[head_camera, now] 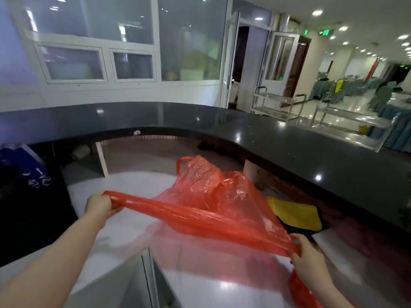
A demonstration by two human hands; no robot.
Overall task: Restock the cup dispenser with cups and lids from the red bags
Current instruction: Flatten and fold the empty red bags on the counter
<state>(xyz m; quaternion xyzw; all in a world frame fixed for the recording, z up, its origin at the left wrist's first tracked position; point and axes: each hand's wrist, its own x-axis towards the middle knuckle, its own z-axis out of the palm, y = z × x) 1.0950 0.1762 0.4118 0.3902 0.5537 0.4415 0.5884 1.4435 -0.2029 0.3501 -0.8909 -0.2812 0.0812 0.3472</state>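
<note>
A thin red plastic bag [213,196] is stretched out between my two hands above the white lower counter [124,230]. My left hand [100,206] grips one handle loop at the left. My right hand [305,252] pinches the bag's other end at the lower right. The bag looks limp and see-through, and I make out no cups or lids inside it. A second piece of red bag [300,290] hangs below my right wrist. No cup dispenser shows in this view.
A curved black countertop [289,138] wraps round the far and right sides. A yellow cloth [295,215] lies on the shelf under it. A dark bin with a blue lid [24,185] stands at the left. Metal trolleys [347,125] stand beyond the counter.
</note>
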